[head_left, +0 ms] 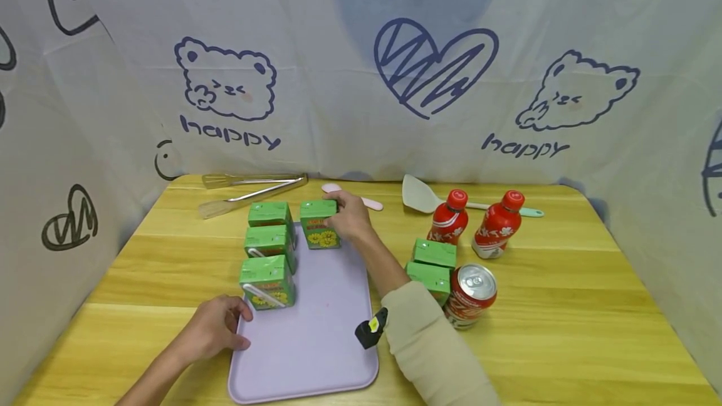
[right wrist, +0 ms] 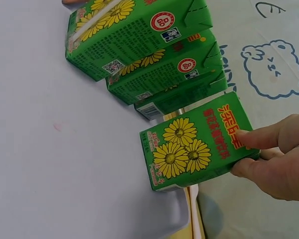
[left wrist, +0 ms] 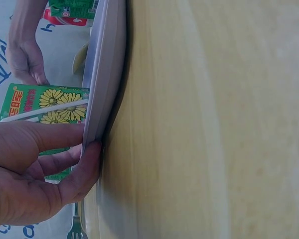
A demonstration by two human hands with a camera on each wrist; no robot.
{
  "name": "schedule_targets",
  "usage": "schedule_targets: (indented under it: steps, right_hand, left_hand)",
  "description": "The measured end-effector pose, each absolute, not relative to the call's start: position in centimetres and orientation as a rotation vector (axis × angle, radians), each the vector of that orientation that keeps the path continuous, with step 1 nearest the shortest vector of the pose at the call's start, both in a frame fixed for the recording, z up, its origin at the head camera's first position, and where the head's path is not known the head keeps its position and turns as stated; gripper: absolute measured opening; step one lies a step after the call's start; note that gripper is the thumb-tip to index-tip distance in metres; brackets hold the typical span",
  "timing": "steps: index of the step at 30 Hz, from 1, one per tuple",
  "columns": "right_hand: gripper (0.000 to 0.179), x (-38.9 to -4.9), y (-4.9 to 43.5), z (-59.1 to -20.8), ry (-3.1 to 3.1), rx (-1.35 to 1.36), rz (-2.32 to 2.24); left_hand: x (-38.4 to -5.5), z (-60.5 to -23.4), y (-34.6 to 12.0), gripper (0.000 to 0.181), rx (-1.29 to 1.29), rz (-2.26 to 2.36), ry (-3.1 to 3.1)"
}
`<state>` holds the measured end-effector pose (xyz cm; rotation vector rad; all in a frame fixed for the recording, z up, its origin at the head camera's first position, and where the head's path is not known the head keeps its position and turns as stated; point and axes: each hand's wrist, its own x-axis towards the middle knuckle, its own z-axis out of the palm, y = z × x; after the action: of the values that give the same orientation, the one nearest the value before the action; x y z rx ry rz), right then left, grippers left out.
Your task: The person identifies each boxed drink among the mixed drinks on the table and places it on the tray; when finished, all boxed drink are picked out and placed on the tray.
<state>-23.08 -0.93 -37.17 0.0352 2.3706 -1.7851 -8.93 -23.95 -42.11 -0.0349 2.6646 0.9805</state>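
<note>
My right hand (head_left: 351,218) grips a green drink carton (head_left: 320,230) by its upper right side, at the far end of a pale purple tray (head_left: 310,356). In the right wrist view the thumb and fingers pinch the carton's top end, and yellow flowers show on its front (right wrist: 182,149). My left hand (head_left: 211,327) pinches the tray's left rim, thumb and fingers on either side of it in the left wrist view. Three more green cartons stand in a row along the tray's left side, the nearest carton (head_left: 267,281) with a white straw on its front.
Right of the tray stand two green cartons (head_left: 434,252), a red soda can (head_left: 470,296) and two red bottles (head_left: 499,224). Metal tongs (head_left: 254,190), a pink-handled utensil (head_left: 371,204) and a pale spatula (head_left: 420,196) lie along the back. Printed cloth hangs behind the table.
</note>
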Motion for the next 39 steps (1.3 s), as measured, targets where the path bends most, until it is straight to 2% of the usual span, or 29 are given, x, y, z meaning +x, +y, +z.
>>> schedule_targets:
  steps: [15,24,39]
  right_hand:
    - [0.06,-22.8,-0.8,-36.6,2.612,-0.034,-1.565]
    - [0.058,-21.0,0.2,-34.6,2.715,-0.118,-1.436]
    - [0.056,-16.8,6.8,-31.3,2.516,-0.49,-1.517]
  left_hand:
    - [-8.8,-42.2,-24.0,0.036,-0.016,1.021,2.663]
    - [-8.8,-42.1,-24.1,0.037,0.021,0.983,2.689]
    - [-8.8,-42.1,-24.1,0.036,0.015,0.972,2.678]
